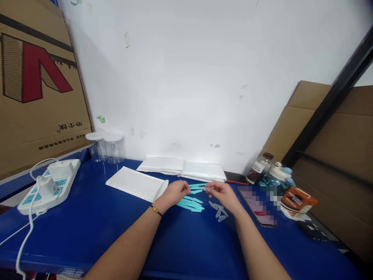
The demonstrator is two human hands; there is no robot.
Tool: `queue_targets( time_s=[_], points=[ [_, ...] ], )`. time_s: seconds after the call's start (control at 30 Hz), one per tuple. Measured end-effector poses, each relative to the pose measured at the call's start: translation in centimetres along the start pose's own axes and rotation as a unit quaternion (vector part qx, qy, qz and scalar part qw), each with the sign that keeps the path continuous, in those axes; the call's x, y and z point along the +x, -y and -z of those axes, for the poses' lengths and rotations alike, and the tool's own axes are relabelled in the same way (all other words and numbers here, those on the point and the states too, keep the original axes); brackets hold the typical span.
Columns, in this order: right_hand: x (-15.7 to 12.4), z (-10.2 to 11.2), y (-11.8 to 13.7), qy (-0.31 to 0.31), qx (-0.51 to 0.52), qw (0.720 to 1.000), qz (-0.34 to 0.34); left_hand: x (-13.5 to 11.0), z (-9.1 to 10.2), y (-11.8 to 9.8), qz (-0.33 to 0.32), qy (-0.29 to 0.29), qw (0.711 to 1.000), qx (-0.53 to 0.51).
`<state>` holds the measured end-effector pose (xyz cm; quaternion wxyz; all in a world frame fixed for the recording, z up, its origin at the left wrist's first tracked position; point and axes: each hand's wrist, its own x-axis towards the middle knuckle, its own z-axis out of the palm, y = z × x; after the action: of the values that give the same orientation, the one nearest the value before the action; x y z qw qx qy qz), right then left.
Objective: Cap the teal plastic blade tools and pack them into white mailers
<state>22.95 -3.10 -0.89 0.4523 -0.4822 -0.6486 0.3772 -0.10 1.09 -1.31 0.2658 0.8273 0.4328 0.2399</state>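
My left hand point(175, 193) pinches a slim teal stick, which looks like an eyebrow razor; its grip partly hides the stick. Opposite it, my right hand point(223, 195) has thumb and finger closed on a small translucent cap point(203, 188) near the sticks' right ends. Several more teal razors point(190, 204) lie in a loose row on the blue table, below and beside my left hand. A small heap of translucent caps point(219, 212) rests just below my right hand. Left of my left hand lies a white padded envelope point(136, 182), its flap end close to my wrist.
Stacked white envelopes point(204, 171) lie along the wall. Two clear jars point(114, 149) and a power strip point(49, 186) stand left on the blue table point(87, 233). At right are a phone point(253, 204), a brown bottle point(259, 169), a water bottle point(275, 177) and an orange box point(298, 200).
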Motion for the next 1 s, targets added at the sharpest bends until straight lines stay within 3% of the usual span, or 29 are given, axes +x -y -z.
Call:
queue_targets(
  time_s=[0.1,0.3,0.5,0.73,1.0],
  points=[
    [0.0,0.8,-0.2,-0.023,0.023,0.999,-0.02,0.1,0.2,0.1,0.0,-0.007,1.0,-0.003],
    [0.1,0.0,-0.3,0.012,0.034,0.998,-0.053,0.0,0.2,-0.2,0.002,-0.007,1.0,0.009],
    [0.2,-1.4,-0.2,0.013,0.042,0.997,-0.055,-0.2,0.0,-0.7,-0.006,-0.017,0.999,0.027],
    [0.1,-0.3,0.3,-0.039,0.037,0.997,-0.056,0.0,0.2,-0.4,-0.002,-0.028,0.999,0.019],
    [0.1,-0.9,0.2,-0.02,0.048,0.997,-0.055,-0.1,0.3,-0.6,-0.003,-0.023,0.999,0.022]
  ],
)
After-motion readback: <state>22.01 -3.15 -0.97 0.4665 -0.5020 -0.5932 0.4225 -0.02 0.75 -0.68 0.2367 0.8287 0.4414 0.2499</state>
